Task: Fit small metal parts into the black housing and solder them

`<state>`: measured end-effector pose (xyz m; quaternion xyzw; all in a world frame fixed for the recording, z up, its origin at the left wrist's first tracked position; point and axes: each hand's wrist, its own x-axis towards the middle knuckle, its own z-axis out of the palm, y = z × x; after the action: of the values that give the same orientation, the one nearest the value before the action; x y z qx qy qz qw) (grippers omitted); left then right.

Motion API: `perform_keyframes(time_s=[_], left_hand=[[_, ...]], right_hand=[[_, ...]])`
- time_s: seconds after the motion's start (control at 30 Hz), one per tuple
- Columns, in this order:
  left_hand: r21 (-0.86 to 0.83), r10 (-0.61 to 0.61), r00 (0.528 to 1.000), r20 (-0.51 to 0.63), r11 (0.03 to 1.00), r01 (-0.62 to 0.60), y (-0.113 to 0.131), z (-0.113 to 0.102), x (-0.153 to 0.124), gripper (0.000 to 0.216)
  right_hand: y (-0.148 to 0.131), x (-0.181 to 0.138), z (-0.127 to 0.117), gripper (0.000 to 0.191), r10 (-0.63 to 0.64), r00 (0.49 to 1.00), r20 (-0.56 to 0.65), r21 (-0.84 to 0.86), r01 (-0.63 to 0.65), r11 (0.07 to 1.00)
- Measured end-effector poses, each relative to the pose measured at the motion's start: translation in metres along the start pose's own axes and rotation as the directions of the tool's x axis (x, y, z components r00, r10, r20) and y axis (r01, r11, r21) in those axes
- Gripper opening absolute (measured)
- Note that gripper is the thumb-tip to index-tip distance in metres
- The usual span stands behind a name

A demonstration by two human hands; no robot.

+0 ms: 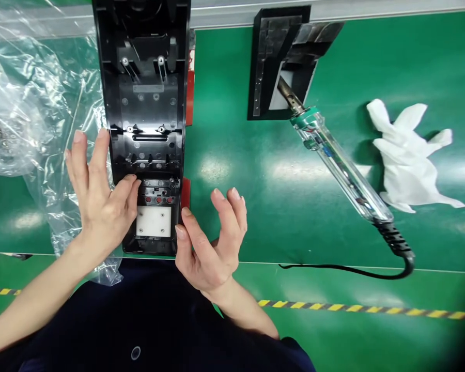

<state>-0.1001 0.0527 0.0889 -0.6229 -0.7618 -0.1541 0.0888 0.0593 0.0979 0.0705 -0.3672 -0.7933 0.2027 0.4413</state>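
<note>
A long black plastic housing (147,116) lies lengthwise before me with its hollow inside facing up. Near its close end sits a white rectangular block (154,222) with small metal screws or pins at its corners, and above that a row of small reddish round spots. My left hand (104,199) reaches over the housing's left wall, thumb and index finger pinched together; anything between them is too small to make out. The other fingers stretch forward. My right hand (213,248) is at the right wall, thumb and index finger apart at the edge, its remaining fingers raised.
A soldering iron (344,168) with a clear handle rests in a black stand (263,67) to the right, its cable curving near the table edge. Farther right lies a crumpled white glove (408,160). Clear plastic bags (70,113) cover the left. Red pieces (190,98) show beside the housing.
</note>
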Motion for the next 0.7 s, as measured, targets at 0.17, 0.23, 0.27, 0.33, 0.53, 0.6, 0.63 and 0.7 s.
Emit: perform_keyframes(time_s=[0.17,0.23,0.27,0.33,0.53,0.6,0.63,0.7], left_hand=[[-0.01,0.047,0.998,-0.031,0.999,-0.047,-0.003,-0.008,-0.006,0.018],[-0.019,0.069,0.995,-0.067,0.997,-0.071,-0.004,-0.013,-0.011,0.023],[-0.023,0.075,0.994,-0.079,0.997,-0.077,-0.004,-0.016,-0.014,0.024],[-0.025,0.07,0.995,-0.076,0.997,-0.072,-0.005,-0.02,-0.019,0.028],[-0.02,-0.002,0.999,0.035,1.0,0.002,-0.002,-0.018,-0.024,0.035],[-0.02,-0.02,0.997,0.081,1.0,0.022,-0.002,-0.016,-0.023,0.036],[-0.022,-0.022,0.995,0.1,0.999,0.024,-0.002,-0.015,-0.023,0.036],[-0.025,-0.025,0.992,0.125,0.999,0.028,-0.002,-0.014,-0.023,0.036]], right_hand=[[-0.001,0.0,0.0,0.021,0.01,1.0,0.001,0.004,-0.01,1.0],[-0.002,0.0,-0.001,0.02,0.013,1.0,0.011,-0.003,-0.013,1.0],[-0.002,0.0,-0.001,0.019,0.014,0.999,0.031,-0.012,-0.014,1.0],[-0.003,0.001,-0.001,0.018,0.016,0.995,0.096,-0.044,-0.011,0.999],[-0.009,0.009,0.003,0.023,0.049,0.956,0.289,-0.168,0.0,0.986],[-0.011,0.011,0.005,0.023,0.07,0.939,0.337,-0.232,0.011,0.973],[-0.013,0.011,0.007,0.023,0.079,0.932,0.353,-0.265,0.018,0.964],[-0.015,0.012,0.008,0.026,0.104,0.919,0.379,-0.319,0.024,0.947]])
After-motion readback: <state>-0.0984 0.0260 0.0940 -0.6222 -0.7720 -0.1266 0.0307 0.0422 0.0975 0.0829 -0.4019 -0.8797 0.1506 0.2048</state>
